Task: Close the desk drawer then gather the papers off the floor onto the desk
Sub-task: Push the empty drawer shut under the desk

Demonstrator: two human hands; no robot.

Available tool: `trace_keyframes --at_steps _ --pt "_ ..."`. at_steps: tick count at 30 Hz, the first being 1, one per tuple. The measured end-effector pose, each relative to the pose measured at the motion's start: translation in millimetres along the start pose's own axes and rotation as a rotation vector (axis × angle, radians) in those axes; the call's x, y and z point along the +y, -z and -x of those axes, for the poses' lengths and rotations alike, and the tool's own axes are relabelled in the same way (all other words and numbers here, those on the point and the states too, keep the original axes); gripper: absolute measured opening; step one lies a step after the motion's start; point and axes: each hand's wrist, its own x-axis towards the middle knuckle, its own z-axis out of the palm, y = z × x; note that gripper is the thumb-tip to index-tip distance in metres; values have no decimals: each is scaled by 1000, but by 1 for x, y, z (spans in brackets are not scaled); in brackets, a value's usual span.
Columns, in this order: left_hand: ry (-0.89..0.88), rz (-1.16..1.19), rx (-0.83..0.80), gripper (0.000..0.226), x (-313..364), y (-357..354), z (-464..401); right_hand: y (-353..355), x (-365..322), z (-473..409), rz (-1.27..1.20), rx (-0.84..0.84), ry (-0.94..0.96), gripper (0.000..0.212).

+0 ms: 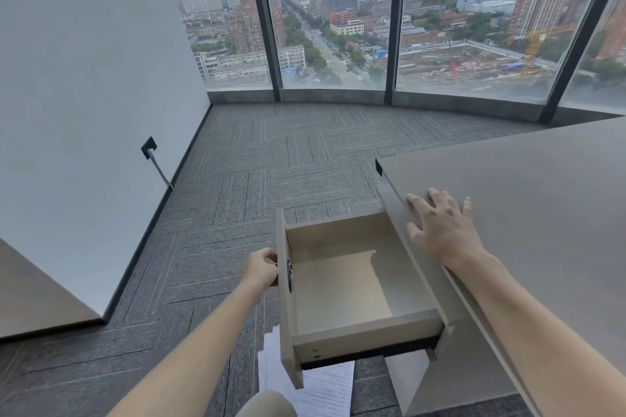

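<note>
While the desk (528, 186) fills the right side, its drawer (342, 284) stands pulled fully out and empty, likely about to be pushed shut. Papers (325, 389) lie on the carpet beneath it. The right hand (443, 230) rests flat, fingers spread, on the desk edge, probably bracing. The left hand (261, 269) curls closed against the drawer front.

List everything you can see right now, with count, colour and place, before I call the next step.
Open beige wooden drawer: one, empty, pulled out from desk side.
Grey-brown flat desk top: one, right.
White printed paper sheets: several, on floor beneath drawer.
Grey striped carpet tiles: floor.
Black wall socket with grey cable: one, left wall.
Glass window panes: back, city view.
Left hand: fingers on drawer front.
Right hand: flat on desk top.
</note>
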Motion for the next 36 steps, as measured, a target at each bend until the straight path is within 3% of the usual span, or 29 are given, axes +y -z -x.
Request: trace_keyframes --at_steps 8,16,36 --pt "13 176 -116 28 17 -55 -5 1 -2 0 -5 -1 6 57" --pt "58 277 -182 10 32 -110 -10 2 -2 1 -20 -4 9 57" --pt "83 491 -349 3 61 -193 -9 4 0 3 -85 18 3 56"
